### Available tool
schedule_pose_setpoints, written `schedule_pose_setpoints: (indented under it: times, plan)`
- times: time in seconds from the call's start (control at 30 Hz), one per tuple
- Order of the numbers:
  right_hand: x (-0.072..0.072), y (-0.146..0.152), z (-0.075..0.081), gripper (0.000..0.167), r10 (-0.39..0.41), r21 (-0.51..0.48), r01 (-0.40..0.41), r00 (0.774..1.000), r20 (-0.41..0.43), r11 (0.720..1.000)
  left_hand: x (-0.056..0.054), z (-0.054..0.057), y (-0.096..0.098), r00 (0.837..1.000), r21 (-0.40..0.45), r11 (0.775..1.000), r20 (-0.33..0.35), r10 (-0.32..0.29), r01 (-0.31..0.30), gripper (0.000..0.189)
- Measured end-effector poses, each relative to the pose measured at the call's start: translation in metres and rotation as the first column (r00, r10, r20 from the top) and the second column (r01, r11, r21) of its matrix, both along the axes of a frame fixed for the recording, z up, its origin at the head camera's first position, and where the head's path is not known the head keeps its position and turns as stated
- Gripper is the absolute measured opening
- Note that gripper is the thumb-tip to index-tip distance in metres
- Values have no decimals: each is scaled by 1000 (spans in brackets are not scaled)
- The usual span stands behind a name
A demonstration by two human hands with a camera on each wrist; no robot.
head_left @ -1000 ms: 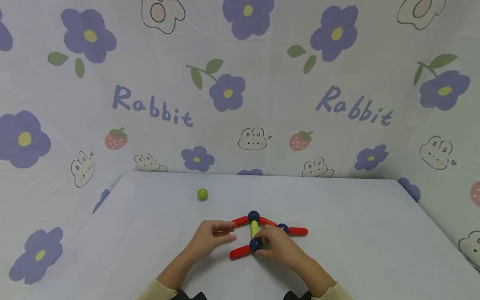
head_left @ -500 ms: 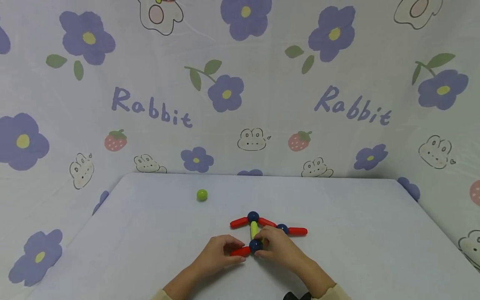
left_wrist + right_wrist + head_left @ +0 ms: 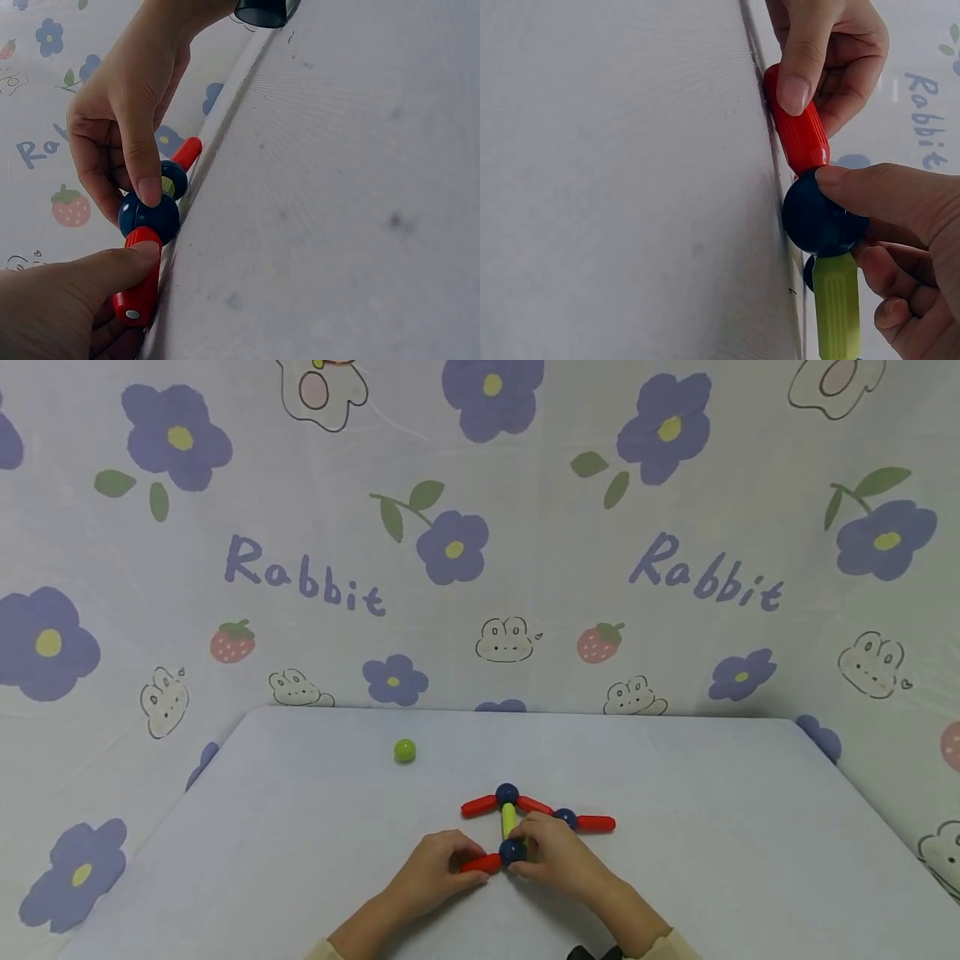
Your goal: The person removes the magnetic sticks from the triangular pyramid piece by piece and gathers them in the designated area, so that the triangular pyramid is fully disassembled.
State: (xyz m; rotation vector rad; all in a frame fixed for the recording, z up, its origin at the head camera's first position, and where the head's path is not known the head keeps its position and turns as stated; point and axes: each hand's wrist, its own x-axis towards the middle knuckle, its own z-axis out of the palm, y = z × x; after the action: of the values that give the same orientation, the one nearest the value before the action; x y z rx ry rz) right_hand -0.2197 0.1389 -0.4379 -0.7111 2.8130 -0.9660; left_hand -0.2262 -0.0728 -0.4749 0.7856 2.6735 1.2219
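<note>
Red and yellow-green magnetic rods and dark blue balls form a joined figure on the table. My left hand (image 3: pixel 441 870) pinches the near red rod (image 3: pixel 139 289), thumb on top. That rod's end meets the near blue ball (image 3: pixel 814 214), which my right hand (image 3: pixel 558 852) holds between thumb and fingers. A yellow-green rod (image 3: pixel 509 820) runs from this ball to the far blue ball (image 3: pixel 507 794). In the right wrist view, another yellow-green rod (image 3: pixel 837 307) leaves the held ball; the right hand mostly hides it in the head view.
From the far ball spread a left red rod (image 3: pixel 478 807) and a right red rod (image 3: pixel 535 805). The latter reaches another blue ball (image 3: pixel 565 817) with an outer red rod (image 3: pixel 596 822). A green ball (image 3: pixel 405 750) lies apart, farther back on the white table (image 3: pixel 712 777).
My left hand has come nearer, from beside the far left red rod to the near red rod, and now pinches it. My right hand stays on the near blue ball.
</note>
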Motion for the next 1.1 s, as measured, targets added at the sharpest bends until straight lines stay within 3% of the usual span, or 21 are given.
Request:
schedule_pose_setpoints:
  times: [0.37, 0.7, 0.97, 1.1]
  plan:
    - [-1, 2, -1, 32, 9, 2, -9, 1000, -14, 1000, 0, 6, 1, 1000, -30, 999, 10, -18, 18, 23]
    - [-1, 5, 0, 32, -10, 35, 11, 1000, -11, 999, -3, 13, -13, 995, -115, 992, 96, -31, 42, 21]
    - [-4, 6, -1, 32, -12, 17, 12, 1000, -2, 1000, -5, 13, -24, 995, -91, 993, 74, -64, 71, 19]
    - [-4, 7, -2, 32, -13, 23, 13, 1000, -3, 1000, -5, 12, -25, 997, -98, 994, 68, -47, 53, 19]
